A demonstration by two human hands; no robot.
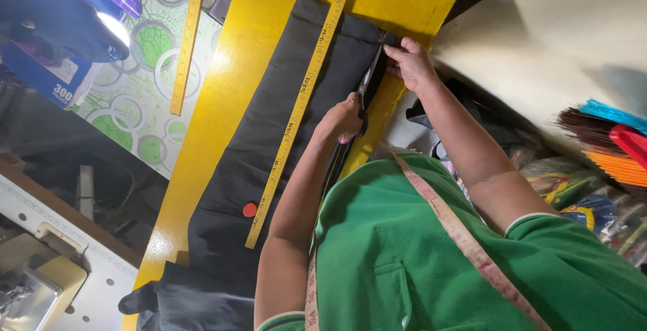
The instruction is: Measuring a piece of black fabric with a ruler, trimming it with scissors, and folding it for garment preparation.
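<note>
Yellow table [222, 102] with black fabric [269, 142] laid lengthwise on it, long axis running away from the person, parallel to the yellow tape ruler [296, 109] lying on it. At the fabric's near right edge, the left hand [344, 117] is closed on scissors [369, 78] whose tips point away along that edge. Farther along, the right hand [410, 61] pinches the fabric edge. Likely mid-cut; carrying on calls for a taut edge and a straight line.
</note>
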